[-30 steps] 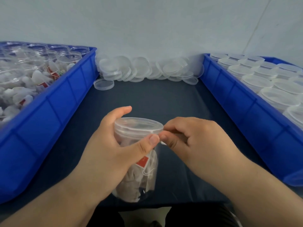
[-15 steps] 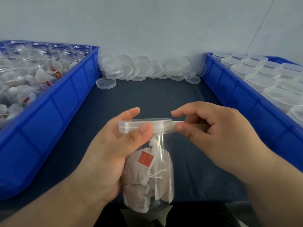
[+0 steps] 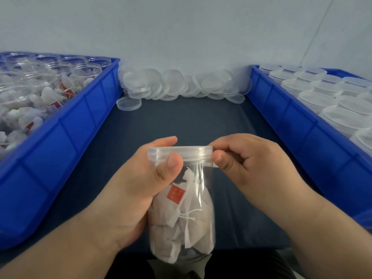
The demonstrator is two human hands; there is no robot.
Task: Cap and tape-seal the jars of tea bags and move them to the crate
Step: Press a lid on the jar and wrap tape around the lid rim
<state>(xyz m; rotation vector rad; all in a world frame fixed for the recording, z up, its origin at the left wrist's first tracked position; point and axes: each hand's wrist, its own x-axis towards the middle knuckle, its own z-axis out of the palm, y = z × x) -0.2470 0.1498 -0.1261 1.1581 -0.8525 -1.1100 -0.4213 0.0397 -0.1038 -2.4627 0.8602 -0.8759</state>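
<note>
A clear plastic jar (image 3: 187,222) filled with white tea bags, one bearing a red tag, is held upright above the table's near edge. A clear cap (image 3: 193,155) sits on its mouth. My left hand (image 3: 130,194) grips the jar from the left, thumb pressed on the cap's front rim. At the cap's right edge my right hand (image 3: 251,170) pinches a strip of clear tape (image 3: 216,165) between thumb and forefinger. How far the tape wraps around the cap is hard to tell.
A blue crate (image 3: 66,137) on the left holds several uncapped jars of tea bags. Another blue crate (image 3: 302,125) on the right holds several capped jars. Loose clear lids (image 3: 177,85) are heaped along the back wall on the dark table (image 3: 181,119).
The jar has tilted from top-facing to upright and risen. My right hand drew the tape out to the right, then came back in against the cap's right edge.
</note>
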